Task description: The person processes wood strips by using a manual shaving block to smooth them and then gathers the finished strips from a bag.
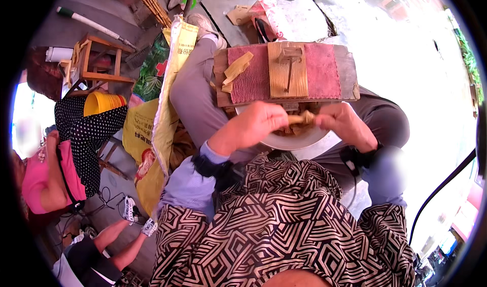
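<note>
My left hand (252, 125) and my right hand (347, 126) grip the two ends of a tan, dried-looking strip (300, 118). It is creased and bunched near my right fingers; its exact kind I cannot tell. Just below it is a white bowl (291, 146) with brown pieces inside. Beyond my hands a wooden board (349, 63) lies across my knees, covered partly by a reddish cloth (324, 71). A pale wooden block (297, 86) sits on the cloth, with a small wooden piece and a thin dark rod on top. Similar tan strips (237, 70) rest at the board's left.
A yellow woven sack (144, 134) stands by my left leg. Farther left, a person in pink (50, 180) sits with a yellow container (104, 103) at the lap, near a wooden stool (106, 77). Another person's legs (122, 246) show at lower left. A black cable (441, 188) curves at right.
</note>
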`<action>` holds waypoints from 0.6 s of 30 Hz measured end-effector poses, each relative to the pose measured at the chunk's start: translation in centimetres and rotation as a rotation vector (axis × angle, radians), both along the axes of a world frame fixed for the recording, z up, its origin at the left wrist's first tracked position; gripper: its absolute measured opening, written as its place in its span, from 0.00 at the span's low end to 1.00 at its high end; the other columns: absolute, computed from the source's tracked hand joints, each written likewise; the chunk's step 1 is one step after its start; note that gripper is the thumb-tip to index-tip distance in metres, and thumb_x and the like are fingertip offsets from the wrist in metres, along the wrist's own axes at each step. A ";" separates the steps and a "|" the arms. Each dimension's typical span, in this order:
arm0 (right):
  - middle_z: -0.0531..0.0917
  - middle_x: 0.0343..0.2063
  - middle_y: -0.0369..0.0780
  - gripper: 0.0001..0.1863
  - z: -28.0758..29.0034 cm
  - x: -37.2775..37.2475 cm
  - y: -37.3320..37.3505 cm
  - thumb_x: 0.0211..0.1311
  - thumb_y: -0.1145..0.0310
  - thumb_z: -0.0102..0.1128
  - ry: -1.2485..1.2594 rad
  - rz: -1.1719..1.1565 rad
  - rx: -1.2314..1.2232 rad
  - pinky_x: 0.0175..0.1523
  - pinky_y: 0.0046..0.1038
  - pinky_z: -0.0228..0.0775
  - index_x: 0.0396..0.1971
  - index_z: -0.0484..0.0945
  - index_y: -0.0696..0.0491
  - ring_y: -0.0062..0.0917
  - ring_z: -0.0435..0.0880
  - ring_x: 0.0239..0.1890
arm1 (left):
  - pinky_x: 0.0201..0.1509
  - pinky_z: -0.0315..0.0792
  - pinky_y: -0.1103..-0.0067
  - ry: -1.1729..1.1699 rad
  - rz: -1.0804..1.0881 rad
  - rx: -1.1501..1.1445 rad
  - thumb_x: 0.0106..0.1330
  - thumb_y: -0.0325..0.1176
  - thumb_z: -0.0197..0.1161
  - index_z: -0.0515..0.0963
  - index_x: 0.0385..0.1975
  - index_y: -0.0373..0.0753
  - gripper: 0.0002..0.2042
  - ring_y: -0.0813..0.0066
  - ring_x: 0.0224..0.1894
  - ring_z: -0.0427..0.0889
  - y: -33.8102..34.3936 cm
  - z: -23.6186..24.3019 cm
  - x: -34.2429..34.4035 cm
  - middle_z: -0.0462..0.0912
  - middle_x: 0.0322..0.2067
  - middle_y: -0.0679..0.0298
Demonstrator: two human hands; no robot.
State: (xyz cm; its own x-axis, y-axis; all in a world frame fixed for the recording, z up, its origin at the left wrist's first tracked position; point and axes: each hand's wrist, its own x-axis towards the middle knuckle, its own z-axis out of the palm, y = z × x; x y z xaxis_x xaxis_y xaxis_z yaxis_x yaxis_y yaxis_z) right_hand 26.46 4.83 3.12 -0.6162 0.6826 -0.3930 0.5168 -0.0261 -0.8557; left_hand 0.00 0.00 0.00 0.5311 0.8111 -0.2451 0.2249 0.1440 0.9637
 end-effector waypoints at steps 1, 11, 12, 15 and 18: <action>0.70 0.14 0.37 0.18 -0.4 -0.3 0.5 0.63 0.60 0.63 0.017 -0.068 0.037 0.30 0.25 0.65 0.25 0.77 0.61 0.18 0.66 0.21 | 0.32 0.65 0.86 -0.047 0.065 -0.116 0.71 0.35 0.58 0.79 0.38 0.33 0.10 0.87 0.29 0.69 0.7 -0.3 0.1 0.73 0.23 0.74; 0.71 0.15 0.43 0.16 -4.0 -2.2 4.7 0.63 0.63 0.60 -0.143 -0.227 0.365 0.28 0.29 0.66 0.26 0.76 0.63 0.20 0.70 0.20 | 0.26 0.68 0.84 -0.025 0.376 -0.076 0.67 0.28 0.58 0.74 0.34 0.33 0.04 0.85 0.24 0.72 5.7 -2.3 0.1 0.75 0.22 0.69; 0.71 0.14 0.43 0.16 -4.2 -2.3 4.7 0.63 0.64 0.60 -0.134 -0.233 0.369 0.28 0.29 0.65 0.26 0.76 0.63 0.19 0.69 0.20 | 0.25 0.67 0.84 -0.028 0.381 -0.113 0.67 0.27 0.58 0.74 0.34 0.33 0.04 0.85 0.24 0.72 5.7 -2.6 0.3 0.75 0.22 0.69; 0.69 0.13 0.41 0.16 -4.5 -2.4 4.5 0.63 0.64 0.60 -0.085 -0.273 0.334 0.27 0.29 0.65 0.25 0.76 0.64 0.18 0.68 0.20 | 0.21 0.67 0.84 -0.075 0.387 -0.186 0.67 0.28 0.58 0.73 0.34 0.33 0.04 0.85 0.21 0.72 5.4 -2.9 0.3 0.75 0.23 0.69; 0.65 0.13 0.39 0.17 -3.4 -1.9 3.4 0.63 0.64 0.60 -0.023 -0.356 0.203 0.27 0.26 0.64 0.24 0.75 0.64 0.14 0.66 0.22 | 0.19 0.67 0.84 -0.199 0.387 -0.179 0.66 0.28 0.58 0.73 0.35 0.34 0.05 0.85 0.19 0.71 4.7 -2.7 0.1 0.75 0.23 0.69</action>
